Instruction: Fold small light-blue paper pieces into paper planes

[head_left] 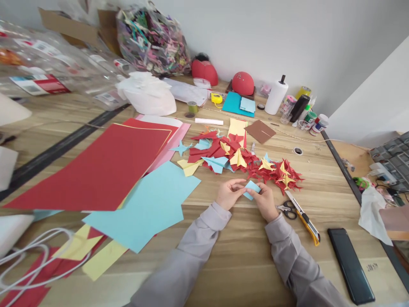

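Observation:
A small light blue paper square [252, 187] is held between both hands just above the wooden table. My left hand [229, 192] pinches its left corner between thumb and fingers. On the other side, my right hand [264, 200] grips the right edge, its thumb on the paper's face. Just beyond the hands lies a pile of folded red paper pieces [212, 149] mixed with yellow and blue ones, among them a blue paper plane [216, 163] and a yellow star shape [286, 181]. Black scissors [288, 209] lie to the right of my right hand.
A yellow cutter [308, 222] and a black phone [351, 265] lie at the right. Large red sheets [92, 166] and blue sheets [143, 209] cover the left. A white cable [41, 238], plastic bottles [79, 72] and a bag of scraps [153, 42] stand farther left and back.

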A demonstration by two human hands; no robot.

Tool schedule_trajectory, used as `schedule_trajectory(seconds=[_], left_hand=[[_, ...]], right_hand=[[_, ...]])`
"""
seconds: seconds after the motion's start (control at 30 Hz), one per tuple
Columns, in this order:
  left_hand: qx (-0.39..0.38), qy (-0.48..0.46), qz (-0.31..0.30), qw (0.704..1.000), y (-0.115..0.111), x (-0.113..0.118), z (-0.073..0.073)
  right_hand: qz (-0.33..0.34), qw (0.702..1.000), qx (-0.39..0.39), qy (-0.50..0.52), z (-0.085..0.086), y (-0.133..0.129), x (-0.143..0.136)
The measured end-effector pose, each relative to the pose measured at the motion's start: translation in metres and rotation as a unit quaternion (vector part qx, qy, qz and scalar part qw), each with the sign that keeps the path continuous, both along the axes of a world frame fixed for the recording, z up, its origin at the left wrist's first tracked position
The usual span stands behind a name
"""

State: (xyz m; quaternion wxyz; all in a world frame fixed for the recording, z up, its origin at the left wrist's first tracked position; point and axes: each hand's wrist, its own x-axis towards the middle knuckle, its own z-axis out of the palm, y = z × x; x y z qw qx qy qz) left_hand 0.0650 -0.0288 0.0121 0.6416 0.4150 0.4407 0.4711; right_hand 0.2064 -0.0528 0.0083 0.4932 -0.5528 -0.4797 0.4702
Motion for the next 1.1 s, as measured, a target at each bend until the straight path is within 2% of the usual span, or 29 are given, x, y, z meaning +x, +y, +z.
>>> schedule_trajectory(seconds=[0.1, 0.27, 0.4, 0.5, 0.7, 0.77, 0.93, 1.1], left_hand=[[-0.006, 0.015, -0.003, 1.000, -0.004, 0.000, 0.004], [-0.042, 0.020, 0.006, 0.999, -0.009, -0.002, 0.010], [-0.056, 0.005, 0.061, 0.997, -0.011, -0.005, 0.010], [-0.057, 0.003, 0.058, 0.997, -0.011, -0.006, 0.007], [-0.005, -0.010, 0.026, 1.000, -0.008, -0.002, -0.002], [0.014, -0.023, 0.023, 0.999, -0.007, 0.000, -0.004], [0.081, -0.017, 0.034, 0.996, -0.003, -0.002, 0.002], [0.145, 0.052, -0.007, 0.988, 0.007, -0.008, 0.006]], right_hand=[[-0.005, 1.000, -0.006, -0.011, 0.000, -0.003, 0.000], [-0.016, 0.997, -0.053, 0.062, 0.008, -0.009, -0.005], [-0.015, 0.990, -0.056, 0.125, 0.011, -0.012, -0.008], [-0.019, 0.991, -0.046, 0.123, 0.009, -0.012, -0.007], [-0.034, 0.990, 0.002, 0.136, 0.003, -0.008, -0.006], [-0.009, 0.990, 0.027, 0.135, 0.003, -0.006, -0.007], [0.026, 0.989, 0.076, 0.122, 0.000, -0.002, -0.007], [0.037, 0.989, 0.080, 0.117, -0.004, 0.000, -0.008]])
